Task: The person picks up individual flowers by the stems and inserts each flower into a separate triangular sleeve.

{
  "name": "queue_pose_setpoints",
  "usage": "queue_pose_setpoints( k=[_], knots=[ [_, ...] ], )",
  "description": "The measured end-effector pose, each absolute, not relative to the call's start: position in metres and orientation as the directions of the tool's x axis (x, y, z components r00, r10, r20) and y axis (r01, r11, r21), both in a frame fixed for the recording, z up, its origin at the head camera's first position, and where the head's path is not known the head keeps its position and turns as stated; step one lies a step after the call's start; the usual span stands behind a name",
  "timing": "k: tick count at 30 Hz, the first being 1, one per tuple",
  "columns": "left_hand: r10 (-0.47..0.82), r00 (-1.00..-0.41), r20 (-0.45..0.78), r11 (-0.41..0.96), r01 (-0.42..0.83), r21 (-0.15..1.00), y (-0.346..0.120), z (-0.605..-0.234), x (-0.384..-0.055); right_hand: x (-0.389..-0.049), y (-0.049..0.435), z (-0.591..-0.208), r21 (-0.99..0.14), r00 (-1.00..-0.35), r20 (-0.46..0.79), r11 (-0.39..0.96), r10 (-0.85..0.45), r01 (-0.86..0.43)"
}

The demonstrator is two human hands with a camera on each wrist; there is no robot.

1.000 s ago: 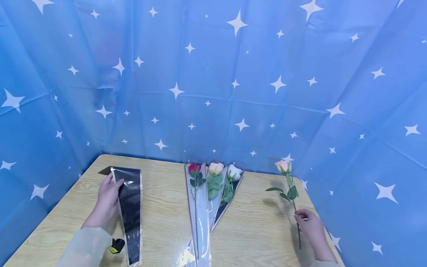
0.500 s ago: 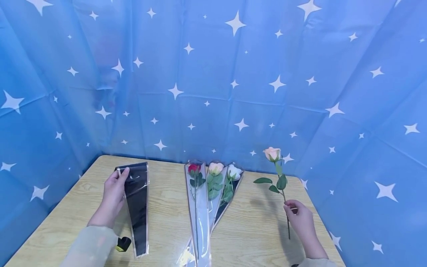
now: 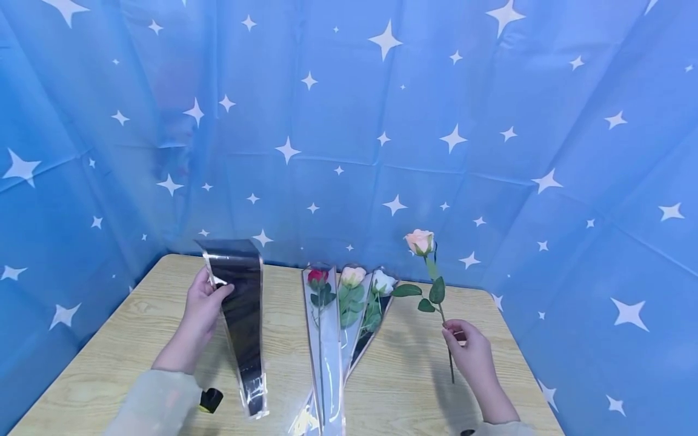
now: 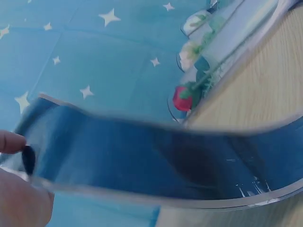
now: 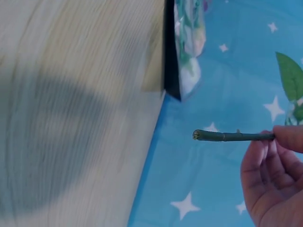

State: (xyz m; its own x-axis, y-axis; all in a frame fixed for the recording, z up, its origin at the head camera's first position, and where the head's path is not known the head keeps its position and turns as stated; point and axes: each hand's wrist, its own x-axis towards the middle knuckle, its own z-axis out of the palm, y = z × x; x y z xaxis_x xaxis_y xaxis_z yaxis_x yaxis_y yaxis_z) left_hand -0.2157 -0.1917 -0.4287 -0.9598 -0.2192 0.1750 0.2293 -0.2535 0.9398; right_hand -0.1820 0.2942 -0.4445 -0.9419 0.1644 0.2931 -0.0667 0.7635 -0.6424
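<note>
My left hand [image 3: 202, 312] pinches a black flower sleeve [image 3: 242, 321] with a pale border near its wide top edge, raised over the left of the table. In the left wrist view the thumb and a finger grip the end of the sleeve [image 4: 128, 156], which curves away to the right. On the right, my right hand [image 3: 471, 351] pinches the stem of a pale pink artificial rose [image 3: 420, 241], bloom up and leaning slightly left. The cut end of its stem [image 5: 208, 135] sticks out past the fingers in the right wrist view.
Between the hands, a wrapped red rose [image 3: 318, 278], a wrapped cream rose [image 3: 352, 277] and a wrapped white rose [image 3: 383, 283] lie fanned on the wooden table [image 3: 283, 327]. A blue curtain [image 3: 349, 121] with white stars hangs behind.
The left hand has moved right with the black sleeve, whose top now stands higher. The right hand has brought the pale pink rose left and upward. The wrapped roses have stayed put.
</note>
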Motion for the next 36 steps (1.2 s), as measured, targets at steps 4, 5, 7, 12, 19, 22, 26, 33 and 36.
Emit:
queue_pose_setpoints(
  k=[4, 5, 7, 12, 19, 22, 26, 33, 36],
  knots=[
    [-0.294, -0.938, 0.183, -0.241, 0.259, 0.935, -0.182, -0.42, -0.215, -0.182, 0.284, -0.442, -0.659, -0.945, 0.289, 0.748, 0.152, -0.081],
    [-0.32, -0.93, 0.18, -0.231, 0.261, 0.937, -0.18, -0.417, -0.214, -0.182, 0.282, -0.442, -0.662, -0.944, 0.293, 0.744, 0.149, -0.088],
    [-0.363, -0.914, 0.18, -0.206, 0.267, 0.941, -0.175, -0.412, -0.213, -0.182, 0.278, -0.442, -0.667, -0.941, 0.306, 0.738, 0.146, -0.103],
    [-0.344, -0.907, 0.245, -0.065, 0.283, 0.957, -0.166, -0.405, -0.209, -0.183, 0.268, -0.443, -0.667, -0.928, 0.346, 0.732, 0.139, -0.139],
    [-0.178, -0.935, 0.306, 0.093, 0.293, 0.952, -0.159, -0.404, -0.201, -0.184, 0.259, -0.442, -0.683, -0.923, 0.365, 0.709, 0.12, -0.177],
    [-0.181, -0.948, 0.261, 0.138, 0.238, 0.961, -0.156, -0.404, -0.199, -0.184, 0.257, -0.441, -0.682, -0.926, 0.36, 0.709, 0.112, -0.179],
    [-0.208, -0.953, 0.219, 0.164, 0.187, 0.969, -0.151, -0.403, -0.199, -0.184, 0.257, -0.436, -0.677, -0.927, 0.359, 0.713, 0.106, -0.181],
    [-0.213, -0.932, 0.293, 0.231, 0.244, 0.942, -0.147, -0.406, -0.203, -0.188, 0.252, -0.423, -0.678, -0.915, 0.39, 0.703, 0.1, -0.212],
    [-0.191, -0.928, 0.32, 0.224, 0.276, 0.935, -0.145, -0.408, -0.206, -0.189, 0.248, -0.418, -0.692, -0.915, 0.393, 0.686, 0.096, -0.225]
  ],
)
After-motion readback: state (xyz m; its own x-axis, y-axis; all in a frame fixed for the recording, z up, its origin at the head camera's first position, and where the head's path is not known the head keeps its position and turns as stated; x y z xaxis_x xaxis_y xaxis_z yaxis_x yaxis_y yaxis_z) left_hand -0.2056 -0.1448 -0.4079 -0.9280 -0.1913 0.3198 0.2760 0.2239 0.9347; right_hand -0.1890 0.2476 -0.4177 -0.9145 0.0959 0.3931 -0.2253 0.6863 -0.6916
